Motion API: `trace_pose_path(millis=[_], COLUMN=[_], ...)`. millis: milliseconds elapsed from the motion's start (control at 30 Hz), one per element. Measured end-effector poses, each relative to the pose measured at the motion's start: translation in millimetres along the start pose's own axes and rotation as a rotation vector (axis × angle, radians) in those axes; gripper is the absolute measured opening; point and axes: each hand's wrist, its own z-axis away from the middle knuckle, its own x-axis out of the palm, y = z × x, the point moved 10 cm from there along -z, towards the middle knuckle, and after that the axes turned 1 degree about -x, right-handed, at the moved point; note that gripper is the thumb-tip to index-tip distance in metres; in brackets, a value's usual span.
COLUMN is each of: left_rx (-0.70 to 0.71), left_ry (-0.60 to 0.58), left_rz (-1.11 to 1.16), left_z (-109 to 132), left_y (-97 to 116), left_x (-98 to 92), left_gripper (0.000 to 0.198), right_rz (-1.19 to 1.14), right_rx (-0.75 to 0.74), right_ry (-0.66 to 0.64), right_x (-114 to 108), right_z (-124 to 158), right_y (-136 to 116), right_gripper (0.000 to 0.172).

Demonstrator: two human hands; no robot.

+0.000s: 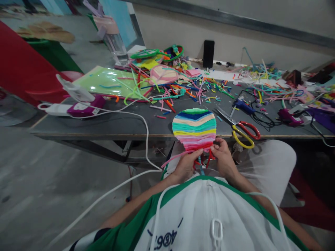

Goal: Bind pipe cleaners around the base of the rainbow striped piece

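Observation:
A round, striped piece made of pipe cleaners (194, 124) rests against the table's front edge, its rows running from green and blue through yellow to pink and red. My left hand (187, 164) pinches a long pink pipe cleaner (174, 157) at the piece's lower edge, the free end trailing off to the left. At the lower right of the same piece, my right hand (222, 155) has its fingers closed on that edge. Red and blue strands dangle between the two hands. Scissors (239, 127) with red and yellow handles lie just right of the piece, blades open.
Cut pipe cleaner bits (204, 89) litter the table (125, 123). A green sheet (104, 82), a clear bottle (112, 38) and purple power strip (86, 105) are at left. A phone (208, 54) leans at the back. A blue glue gun (244, 106) and white cable (147, 139) lie nearby.

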Motion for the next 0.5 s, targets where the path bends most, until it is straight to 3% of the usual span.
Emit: trace_pose_path(millis=[167, 233, 300, 367, 433, 500], left_rx=[-0.026, -0.048, -0.047, -0.043, -0.043, -0.041], left_ry=[0.049, 0.050, 0.036, 0.022, 0.030, 0.059], left_rz=[-0.001, 0.012, 0.025, 0.032, 0.035, 0.025], left_z=[-2.2, -3.6, -4.5, -4.9, -5.2, -5.6], left_y=[-4.8, -7.8, -8.1, -7.9, -8.4, -8.8], left_x=[-7.5, -9.7, -9.7, -8.9, -9.8, -12.5], left_gripper=[0.023, 0.023, 0.024, 0.024, 0.024, 0.024], right_rz=[0.038, 0.205, 0.513, 0.930, 1.281, 1.497], right_rx=[0.014, -0.108, -0.339, -0.563, -0.666, -0.696], right_ry=[0.017, 0.090, 0.112, 0.010, -0.101, -0.147], right_x=[-2.8, -11.4, -8.2, 16.7, 39.7, 52.9], right_z=[-0.3, 2.9, 12.5, 26.4, 36.3, 40.6], right_y=[6.3, -8.6, -38.8, -61.8, -67.0, -67.5], right_gripper=[0.038, 0.040, 0.033, 0.015, 0.008, 0.014])
